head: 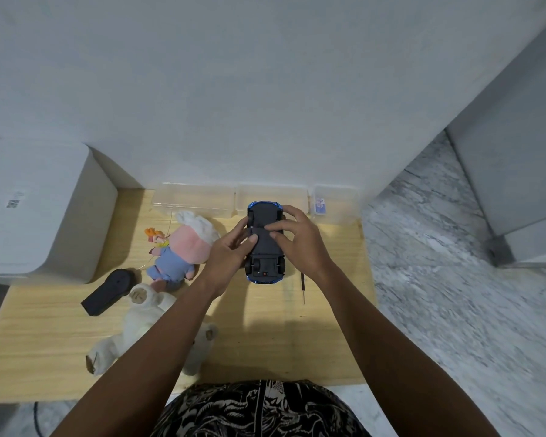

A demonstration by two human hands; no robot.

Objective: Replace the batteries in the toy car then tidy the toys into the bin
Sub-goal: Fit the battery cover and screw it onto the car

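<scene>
A pale wooden tabletop [265, 342] stands against a plain white wall, with grey marbled floor [454, 294] off to my right. I have the toy car [265, 244] turned belly-up above the middle of the tabletop, its black underside facing me and blue bodywork showing at both ends. My left hand [226, 257] grips the car from the left side, its fingers [252, 238] curled onto the dark underside. My right hand [300, 241] holds it from the right, with curled fingers pressing on the middle panel of the underside. I cannot tell whether that panel is open or closed.

Just right of the car, a thin dark screwdriver [302, 287] lies on the tabletop, pointing toward me. Left of my left hand lies a doll [180, 253] in pink and blue with a white hat, and a small orange figure [155, 236] sits just beside it. A black remote [108, 290] lies farther left, near the doll's feet. A white teddy bear [145, 326] sprawls under my left forearm. Along the wall behind the car stand three clear plastic boxes [196, 200], the rightmost holding something blue and white. A white bin [35, 209] stands at the far left edge of the tabletop.
</scene>
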